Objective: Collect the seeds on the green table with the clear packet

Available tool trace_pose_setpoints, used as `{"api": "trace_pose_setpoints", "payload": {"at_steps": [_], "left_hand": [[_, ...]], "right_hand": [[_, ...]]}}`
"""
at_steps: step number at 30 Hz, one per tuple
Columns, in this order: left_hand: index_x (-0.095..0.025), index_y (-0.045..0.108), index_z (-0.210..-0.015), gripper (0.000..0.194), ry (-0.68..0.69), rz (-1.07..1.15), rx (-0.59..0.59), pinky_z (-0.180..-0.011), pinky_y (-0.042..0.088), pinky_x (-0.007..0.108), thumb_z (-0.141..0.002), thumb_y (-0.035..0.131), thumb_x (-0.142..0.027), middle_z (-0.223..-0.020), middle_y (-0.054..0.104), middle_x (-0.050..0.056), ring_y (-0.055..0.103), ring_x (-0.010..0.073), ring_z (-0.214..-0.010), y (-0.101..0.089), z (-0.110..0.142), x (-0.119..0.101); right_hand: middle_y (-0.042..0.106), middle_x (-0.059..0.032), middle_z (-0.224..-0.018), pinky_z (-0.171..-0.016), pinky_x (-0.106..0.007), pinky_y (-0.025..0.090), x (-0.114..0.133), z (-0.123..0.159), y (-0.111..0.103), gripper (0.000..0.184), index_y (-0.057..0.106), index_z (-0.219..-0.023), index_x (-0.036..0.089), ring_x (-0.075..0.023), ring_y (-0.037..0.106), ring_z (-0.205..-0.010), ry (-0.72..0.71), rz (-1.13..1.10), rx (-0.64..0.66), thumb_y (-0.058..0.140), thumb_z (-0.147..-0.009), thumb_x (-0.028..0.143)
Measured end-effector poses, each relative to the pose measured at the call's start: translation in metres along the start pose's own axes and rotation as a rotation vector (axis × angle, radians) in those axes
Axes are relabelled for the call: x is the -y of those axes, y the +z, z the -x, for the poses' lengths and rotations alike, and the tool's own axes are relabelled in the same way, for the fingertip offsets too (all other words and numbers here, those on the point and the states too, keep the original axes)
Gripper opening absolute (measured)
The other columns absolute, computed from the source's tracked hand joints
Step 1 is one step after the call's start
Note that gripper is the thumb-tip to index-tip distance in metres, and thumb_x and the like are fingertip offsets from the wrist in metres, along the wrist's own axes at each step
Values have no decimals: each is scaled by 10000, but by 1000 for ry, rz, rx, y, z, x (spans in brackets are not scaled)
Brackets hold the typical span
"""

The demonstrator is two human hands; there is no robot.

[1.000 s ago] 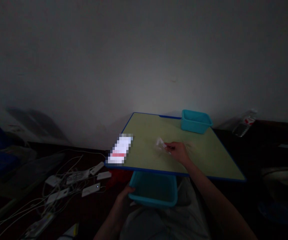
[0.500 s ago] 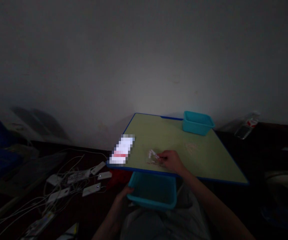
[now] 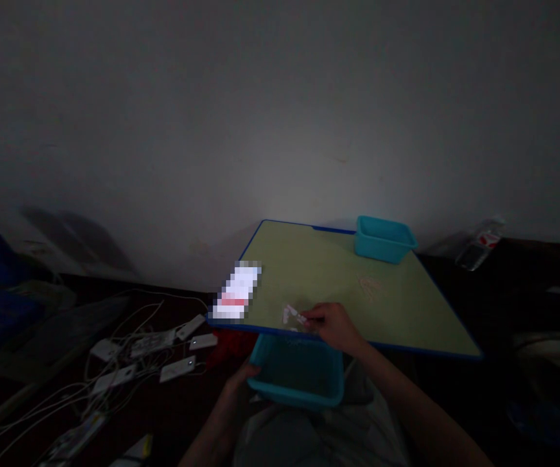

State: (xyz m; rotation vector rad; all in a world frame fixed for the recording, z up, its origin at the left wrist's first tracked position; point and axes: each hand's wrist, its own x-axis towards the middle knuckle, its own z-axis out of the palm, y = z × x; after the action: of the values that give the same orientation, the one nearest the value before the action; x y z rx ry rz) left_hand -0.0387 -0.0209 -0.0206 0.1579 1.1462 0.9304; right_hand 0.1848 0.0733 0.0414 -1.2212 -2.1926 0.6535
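Note:
My right hand (image 3: 331, 324) is at the near edge of the small green table (image 3: 319, 272), fingers pinched on a small clear plastic packet (image 3: 292, 316) with pale bits in it. The packet hangs just above the teal bin (image 3: 297, 373) that rests on my lap below the table edge. My left hand (image 3: 244, 375) grips that bin's left rim. A little heap of pale small pieces (image 3: 370, 287) lies on the table to the right.
A second teal bin (image 3: 384, 238) stands at the table's far right corner. A blurred-out lit phone (image 3: 236, 292) lies on the table's left corner. Chargers and white cables (image 3: 134, 360) cover the floor at left. A plastic bottle (image 3: 479, 246) lies at right by the wall.
My right hand has drawn the packet from the middle of the table back to its near edge, over the lap bin. The left hand has stayed on the bin.

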Motion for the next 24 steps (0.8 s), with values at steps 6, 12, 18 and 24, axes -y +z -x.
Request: {"api": "trace_pose_setpoints", "payload": {"at_steps": [6, 12, 18, 24], "left_hand": [[-173, 488, -1151, 515, 59, -70, 48, -797, 435, 479, -674, 549, -357, -1115, 591, 137, 541, 339, -1022, 7, 9, -2], [-180, 514, -1095, 458, 59, -89, -7, -798, 440, 461, -669, 551, -345, -1074, 604, 122, 559, 314, -985, 12, 16, -1], [-171, 526, -1039, 415, -9, -76, 69, -793, 451, 442, -660, 569, -332, -1057, 603, 117, 569, 297, -953, 18, 19, -6], [-192, 523, -1018, 376, 13, -95, -39, -740, 467, 450, -660, 569, -299, -935, 623, 92, 588, 272, -849, 30, 18, -1]], "right_hand": [[666, -29, -778, -575, -225, 387, -17, -5, -16, 235, 670, -955, 224, -131, 566, -625, 79, 24, -109, 541, -763, 269], [669, -33, -822, -590, -224, 398, -18, 11, -15, 225, 672, -942, 225, -135, 580, -662, 108, -1, -94, 556, -755, 267], [663, -25, -775, -588, -220, 414, 3, 24, -4, 218, 670, -945, 236, -129, 583, -659, 75, -30, -26, 545, -768, 255], [682, -34, -850, -654, -256, 457, -29, 32, -62, 216, 679, -910, 225, -166, 616, -731, 136, -30, -275, 573, -738, 302]]}}
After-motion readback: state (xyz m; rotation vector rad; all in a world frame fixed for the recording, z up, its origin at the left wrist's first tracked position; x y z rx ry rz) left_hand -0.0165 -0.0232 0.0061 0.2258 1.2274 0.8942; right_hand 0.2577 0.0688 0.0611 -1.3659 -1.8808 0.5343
